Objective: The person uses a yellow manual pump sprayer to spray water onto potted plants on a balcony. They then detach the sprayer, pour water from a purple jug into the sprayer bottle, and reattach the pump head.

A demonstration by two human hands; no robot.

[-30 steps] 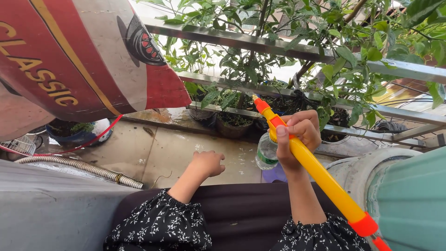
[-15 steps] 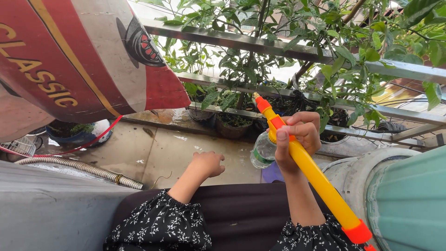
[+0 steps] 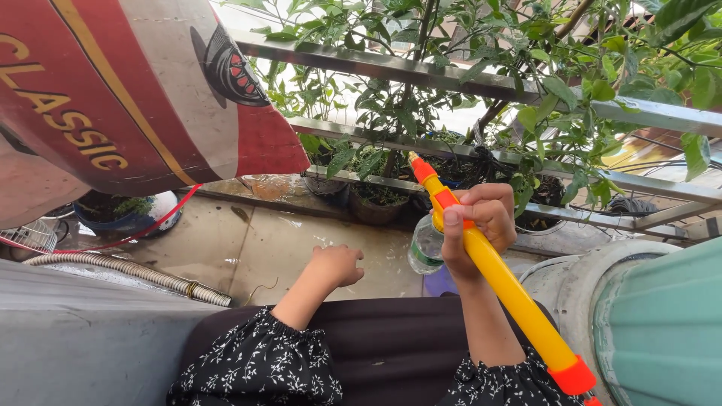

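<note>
My right hand (image 3: 475, 225) grips a long yellow and orange toy water sprayer (image 3: 505, 282), its orange nozzle pointing up-left toward the potted plants (image 3: 380, 197). A clear plastic bottle with a green label (image 3: 426, 246) hangs under the sprayer, just left of that hand. My left hand (image 3: 336, 265) is curled into a loose fist over the wet concrete floor (image 3: 256, 248), holding nothing. Both arms wear black sleeves with a white floral print.
A big red and white printed sheet (image 3: 128, 90) hangs at upper left. Metal railings (image 3: 421, 71) cross in front of leafy plants. A corrugated hose (image 3: 128, 271) lies at left, beside a blue pot (image 3: 124, 214). A green ribbed container (image 3: 665, 323) stands at right.
The sprayer and my right hand shifted slightly left and down; the bottle swung a little with them. My left hand stayed put.
</note>
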